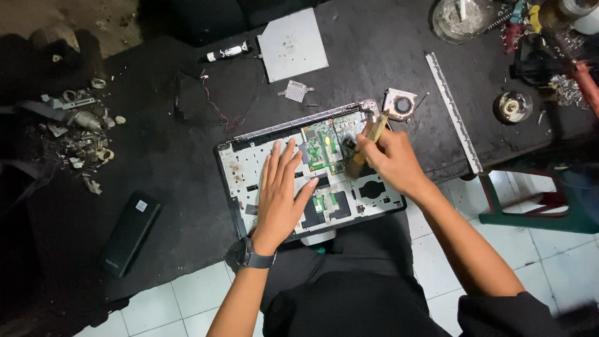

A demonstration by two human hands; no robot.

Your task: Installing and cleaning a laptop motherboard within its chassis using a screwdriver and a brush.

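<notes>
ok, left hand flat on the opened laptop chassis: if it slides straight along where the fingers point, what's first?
Probably the green circuit board, just past the left hand fingertips on the grey opened laptop chassis. Depth is unclear.

From my feed I'm seeing a grey metal plate (292, 45) lying at the top of the dark mat (162, 156), with a small cooling fan (399, 103) and a long metal strip (453, 112) sitting off right. A black battery pack (130, 233) is lying lower left, and scrap bits (81, 134) are piling up beyond it.
</notes>
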